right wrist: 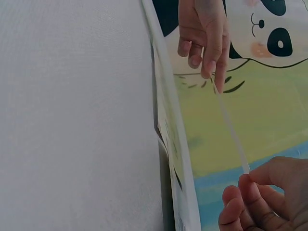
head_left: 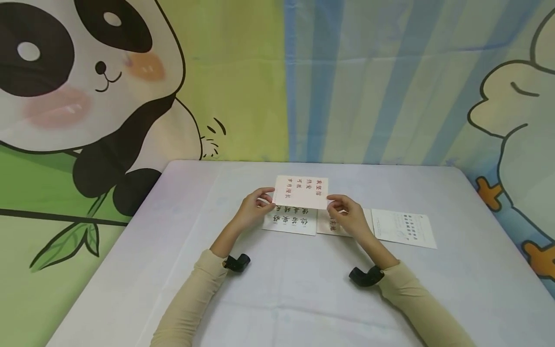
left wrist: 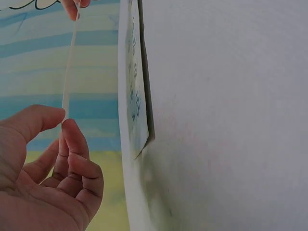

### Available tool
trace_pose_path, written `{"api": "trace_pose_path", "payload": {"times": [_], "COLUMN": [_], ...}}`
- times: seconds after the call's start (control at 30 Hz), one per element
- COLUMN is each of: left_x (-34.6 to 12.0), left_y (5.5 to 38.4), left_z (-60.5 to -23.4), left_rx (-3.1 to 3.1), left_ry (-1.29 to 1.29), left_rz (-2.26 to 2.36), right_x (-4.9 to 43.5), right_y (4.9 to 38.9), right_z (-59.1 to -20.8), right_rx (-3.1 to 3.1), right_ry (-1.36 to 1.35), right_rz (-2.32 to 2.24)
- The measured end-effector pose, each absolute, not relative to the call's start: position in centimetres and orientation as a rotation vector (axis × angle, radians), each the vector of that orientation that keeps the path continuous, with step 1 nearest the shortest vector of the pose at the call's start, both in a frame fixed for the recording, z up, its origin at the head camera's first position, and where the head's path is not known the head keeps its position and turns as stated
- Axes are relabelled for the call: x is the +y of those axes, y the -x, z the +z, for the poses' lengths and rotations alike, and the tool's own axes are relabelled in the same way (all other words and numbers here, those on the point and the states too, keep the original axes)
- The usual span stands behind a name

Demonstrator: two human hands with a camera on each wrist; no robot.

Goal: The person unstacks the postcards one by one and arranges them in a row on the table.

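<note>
A pale pink card (head_left: 301,192) with columns of red handwritten characters is held up off the table, tilted toward the head camera. My left hand (head_left: 251,209) pinches its left edge between thumb and index finger. At the opposite edge, my right hand (head_left: 350,217) pinches it the same way. Both wrist views show the card edge-on as a thin strip (left wrist: 70,62) stretched between the hands. Below it on the table lies a white card (head_left: 289,225) with black characters, its upper part covered. Beside that is a pinkish card (head_left: 324,225), partly hidden by my right hand.
A third card (head_left: 403,227), white with small dark writing, lies at the right end of the row. All rest on a white-covered table (head_left: 269,284). A printed cloth backdrop (head_left: 243,96) with a panda rises behind the far edge. Black bands (head_left: 366,276) sit on both wrists.
</note>
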State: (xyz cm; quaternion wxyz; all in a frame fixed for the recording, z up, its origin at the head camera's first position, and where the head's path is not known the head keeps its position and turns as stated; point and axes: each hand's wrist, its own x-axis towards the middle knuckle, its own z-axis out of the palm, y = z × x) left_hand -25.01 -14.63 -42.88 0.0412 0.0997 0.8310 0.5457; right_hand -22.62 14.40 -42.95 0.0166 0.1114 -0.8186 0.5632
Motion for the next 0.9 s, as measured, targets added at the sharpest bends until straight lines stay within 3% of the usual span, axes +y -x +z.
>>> {"api": "trace_pose_path", "payload": {"times": [0.9], "left_x": [-21.3], "left_y": [24.1], "left_z": [-42.7], "left_rx": [2.623], "left_ry": [-0.157], "left_rz": [1.635], "right_x": [8.0], "right_y": [23.2], "right_z": [-44.5], "right_rx": [-2.558], "right_ry": [-0.416], "right_rz": [1.942]}}
